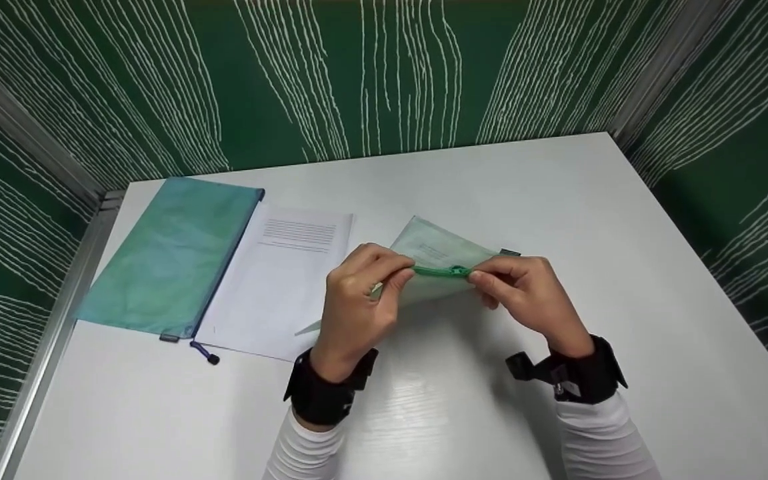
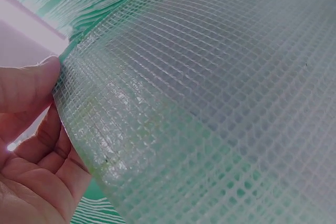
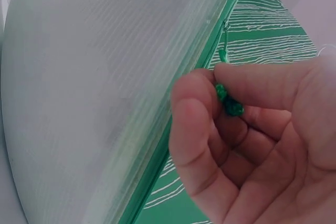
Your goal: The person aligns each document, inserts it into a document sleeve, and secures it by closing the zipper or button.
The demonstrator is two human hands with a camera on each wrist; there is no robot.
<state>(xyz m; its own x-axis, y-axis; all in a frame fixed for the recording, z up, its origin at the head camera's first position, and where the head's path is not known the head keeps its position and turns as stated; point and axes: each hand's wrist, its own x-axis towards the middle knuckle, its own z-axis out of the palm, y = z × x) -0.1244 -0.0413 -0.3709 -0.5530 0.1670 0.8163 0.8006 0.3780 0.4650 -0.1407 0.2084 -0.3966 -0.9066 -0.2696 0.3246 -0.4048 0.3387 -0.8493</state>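
I hold a translucent green mesh zip pouch (image 1: 434, 257) up off the white tabletop (image 1: 491, 200), in front of me and a little right of centre; its zipped edge faces me and its far corner tilts away toward the back wall. My left hand (image 1: 357, 300) pinches the pouch's left end, thumb and fingers closed on the edge; in the left wrist view my thumb (image 2: 29, 85) presses on the gridded mesh. My right hand (image 1: 524, 293) is clamped on the green zip pull (image 3: 229, 100), the small cord knot caught between thumb and forefinger, beside the green zipper tape (image 3: 173, 145).

A sheet with faint print seems to lie inside the pouch, so I judge the filling step as done; the pull sits near the middle of the visible zipper strip, between my two hands, so the zip looks part way along its run. I cannot tell from these views which stretch is closed and which is open; the strip is too small and partly under my fingers.

Well apart to the left, a second, blue-green pouch (image 1: 171, 257) lies flat on the tabletop with its dark pull cord (image 1: 204, 352) trailing toward me; a printed white sheet (image 1: 277, 280) lies just beside it, partly tucked under its edge. That sheet is outside any pouch, so I judge that pair as not yet dealt with.
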